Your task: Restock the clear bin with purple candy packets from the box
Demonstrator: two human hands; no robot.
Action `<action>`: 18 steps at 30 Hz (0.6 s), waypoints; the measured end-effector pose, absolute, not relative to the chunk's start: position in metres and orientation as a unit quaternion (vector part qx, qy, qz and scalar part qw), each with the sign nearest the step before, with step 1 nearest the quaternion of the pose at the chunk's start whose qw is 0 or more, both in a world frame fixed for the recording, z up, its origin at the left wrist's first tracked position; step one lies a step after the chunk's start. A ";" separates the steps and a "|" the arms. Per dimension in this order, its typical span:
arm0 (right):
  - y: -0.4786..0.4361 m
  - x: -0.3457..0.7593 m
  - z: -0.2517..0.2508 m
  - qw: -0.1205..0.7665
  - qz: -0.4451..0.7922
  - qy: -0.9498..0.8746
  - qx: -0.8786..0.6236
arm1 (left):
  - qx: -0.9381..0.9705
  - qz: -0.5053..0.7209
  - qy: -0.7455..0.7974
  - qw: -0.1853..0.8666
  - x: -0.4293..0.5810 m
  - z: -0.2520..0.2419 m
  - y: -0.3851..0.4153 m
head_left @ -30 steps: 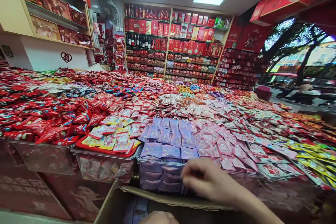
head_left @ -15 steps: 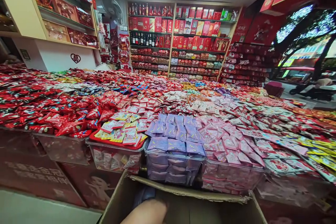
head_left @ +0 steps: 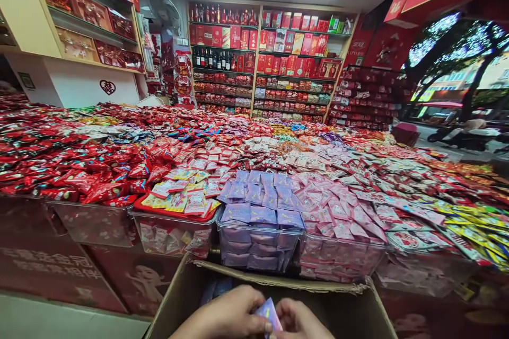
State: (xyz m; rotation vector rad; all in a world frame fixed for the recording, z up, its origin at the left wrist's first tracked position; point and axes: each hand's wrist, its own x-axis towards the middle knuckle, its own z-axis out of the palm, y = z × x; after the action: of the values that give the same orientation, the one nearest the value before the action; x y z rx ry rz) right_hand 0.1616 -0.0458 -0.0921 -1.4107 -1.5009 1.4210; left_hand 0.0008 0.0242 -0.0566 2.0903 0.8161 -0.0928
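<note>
Over the open cardboard box at the bottom of the view, my left hand and my right hand come together. Between them is a small purple candy packet, its top corner pointing up. Fingers of both hands are closed on it. More purple packets lie in shadow in the box's left corner. Just beyond the box, a clear bin is stacked with rows of matching purple packets.
Right of the purple ones is a bin of pink packets; to the left, yellow and white packets sit on a red-rimmed bin. Red packets spread farther left. Shelves with bottles and red boxes line the back wall.
My left hand has risen from inside the box, and my right hand has come into view. The purple packet now shows between them. The view has shifted slightly.
</note>
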 end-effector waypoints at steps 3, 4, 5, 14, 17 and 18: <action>-0.052 0.174 -0.078 0.441 0.554 -0.488 -0.511 | 0.789 0.026 0.303 0.534 0.011 -0.046 0.017; -0.056 0.176 -0.071 0.470 0.549 -0.470 -0.506 | 0.762 0.061 0.297 0.573 0.014 -0.042 0.015; -0.058 0.178 -0.063 0.488 0.541 -0.462 -0.506 | 0.739 0.091 0.294 0.599 0.017 -0.038 0.013; -0.058 0.181 -0.042 0.541 0.504 -0.441 -0.509 | 0.620 0.256 0.310 0.674 0.028 -0.030 0.012; -0.061 0.185 -0.042 0.551 0.364 -0.527 -0.534 | 0.572 0.236 0.314 0.720 0.026 -0.029 0.014; -0.062 0.186 -0.042 0.554 0.298 -0.566 -0.533 | 0.549 0.235 0.310 0.739 0.026 -0.029 0.014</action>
State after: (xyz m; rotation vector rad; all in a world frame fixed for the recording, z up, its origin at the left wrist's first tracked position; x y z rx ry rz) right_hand 0.1862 -0.0625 -0.0416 -1.2591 -1.3378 0.7040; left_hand 0.0258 0.0140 -0.0286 1.2054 0.6811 0.5147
